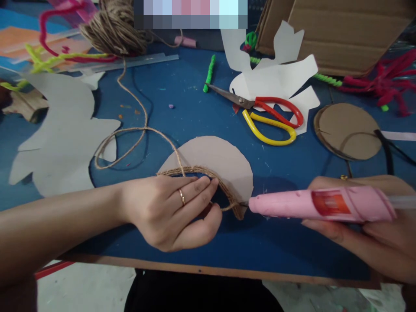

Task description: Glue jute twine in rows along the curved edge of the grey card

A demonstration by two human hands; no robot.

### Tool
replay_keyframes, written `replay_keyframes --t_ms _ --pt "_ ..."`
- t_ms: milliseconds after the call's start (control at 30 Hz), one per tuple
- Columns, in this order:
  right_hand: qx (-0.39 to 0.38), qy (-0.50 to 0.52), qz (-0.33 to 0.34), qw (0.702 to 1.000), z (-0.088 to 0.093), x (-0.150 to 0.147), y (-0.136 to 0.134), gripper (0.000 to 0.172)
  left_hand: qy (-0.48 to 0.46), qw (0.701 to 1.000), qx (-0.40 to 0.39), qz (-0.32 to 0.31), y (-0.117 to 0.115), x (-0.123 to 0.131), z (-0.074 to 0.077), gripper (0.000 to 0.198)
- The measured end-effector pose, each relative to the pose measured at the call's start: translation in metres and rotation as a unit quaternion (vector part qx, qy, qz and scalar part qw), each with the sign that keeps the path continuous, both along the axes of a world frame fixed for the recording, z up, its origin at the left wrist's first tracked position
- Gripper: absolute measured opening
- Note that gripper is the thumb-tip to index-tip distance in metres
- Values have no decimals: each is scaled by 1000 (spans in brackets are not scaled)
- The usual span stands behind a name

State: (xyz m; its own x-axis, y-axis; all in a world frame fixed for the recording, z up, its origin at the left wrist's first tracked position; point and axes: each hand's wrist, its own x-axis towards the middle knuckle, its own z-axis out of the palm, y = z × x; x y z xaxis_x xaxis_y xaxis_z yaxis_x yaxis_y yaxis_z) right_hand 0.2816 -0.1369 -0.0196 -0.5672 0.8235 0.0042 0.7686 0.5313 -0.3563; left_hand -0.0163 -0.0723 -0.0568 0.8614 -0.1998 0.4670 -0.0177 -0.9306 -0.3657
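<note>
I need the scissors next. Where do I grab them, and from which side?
Take the scissors by the red and yellow handle loops, coming from the right and above. They lie flat, handles on the white paper cutout, blades pointing left, so the loops are the safe end.

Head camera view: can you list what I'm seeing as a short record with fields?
Left hand: pinches the cardboard half-circle, fingers on top
Right hand: holds a pink glue gun, nozzle at the half-circle's twine-covered edge
Twine: runs from that edge to a ball, far left
Nearby: scissors, cardboard disc, grey paper offcuts
Surface: blue table
</note>
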Motion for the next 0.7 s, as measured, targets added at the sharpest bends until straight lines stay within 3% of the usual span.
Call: replay_keyframes --t_ms 500,700 --pt "61 14 26 998 -7 -5 9 14 7 1000 2 0 0 -1 2 2" --pt "27 10 22 999 -4 -2 9 18 11 1000 0 3 0 0 3 5"
